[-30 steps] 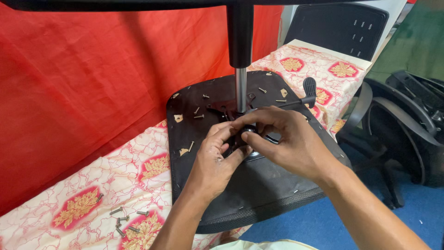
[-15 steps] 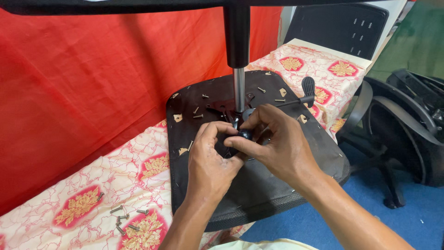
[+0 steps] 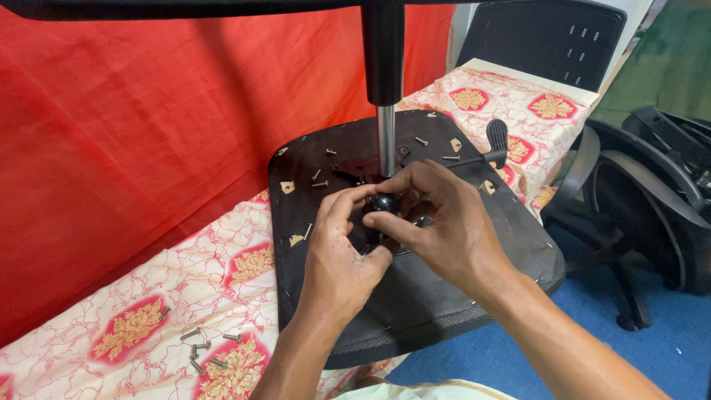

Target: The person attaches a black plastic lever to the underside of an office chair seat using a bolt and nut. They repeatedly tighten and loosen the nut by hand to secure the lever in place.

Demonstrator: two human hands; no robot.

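Observation:
An upside-down black chair seat (image 3: 459, 289) lies on a table under a red-and-cream patterned cloth (image 3: 148, 326). A gas-lift column (image 3: 384, 111) rises from the metal mechanism in the seat's middle. My left hand (image 3: 337, 259) and my right hand (image 3: 441, 226) meet at the column's foot. The fingers of both pinch a small round black knob (image 3: 382, 202) on the mechanism. A black lever with a paddle handle (image 3: 495, 141) sticks out to the right behind my right hand. Several bolts (image 3: 318, 179) lie loose on the seat.
Several more bolts (image 3: 204, 348) lie on the cloth at the near left. A red curtain (image 3: 148, 133) hangs behind the table. A black chair back (image 3: 544, 41) stands at the far end. Black armrest parts (image 3: 652, 200) sit on the blue floor to the right.
Both hands have shifted slightly toward the column's foot and turned around the knob. My right hand now lies further over the mechanism.

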